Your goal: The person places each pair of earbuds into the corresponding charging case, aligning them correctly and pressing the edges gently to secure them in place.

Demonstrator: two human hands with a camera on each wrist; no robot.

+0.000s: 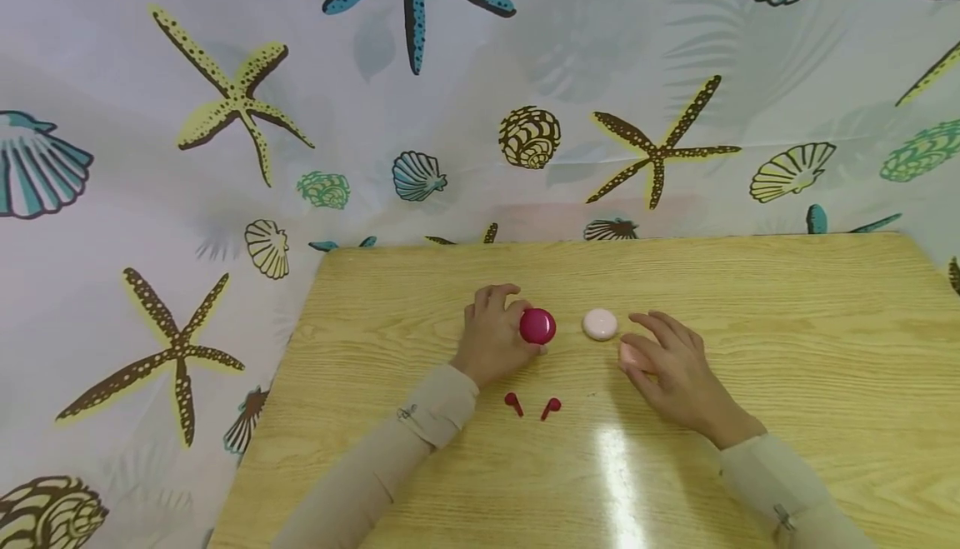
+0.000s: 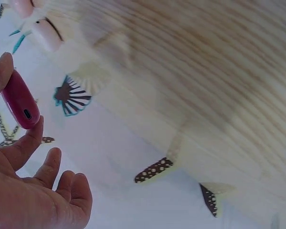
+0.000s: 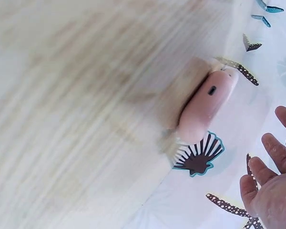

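Note:
My left hand (image 1: 525,327) pinches a round red earbud case (image 1: 540,326) between thumb and fingers, lifted on its edge just above the wooden table (image 1: 750,299). The left wrist view shows the red case (image 2: 20,102) held between thumb and forefinger, charging port facing out. Two red earbuds (image 1: 513,403) (image 1: 551,407) lie on the table in front of that hand. A pale pink case (image 1: 600,324) rests flat to the right of the red one. My right hand (image 1: 633,339) lies on the table beside it, fingers relaxed and spread. In the right wrist view the pink case (image 3: 205,107) sits apart from the fingers (image 3: 276,152).
A white curtain (image 1: 225,99) printed with starfish and shells hangs behind the table and falls along its left side. The table's left edge (image 1: 277,399) runs diagonally. A bright glare patch (image 1: 615,457) shines near the front.

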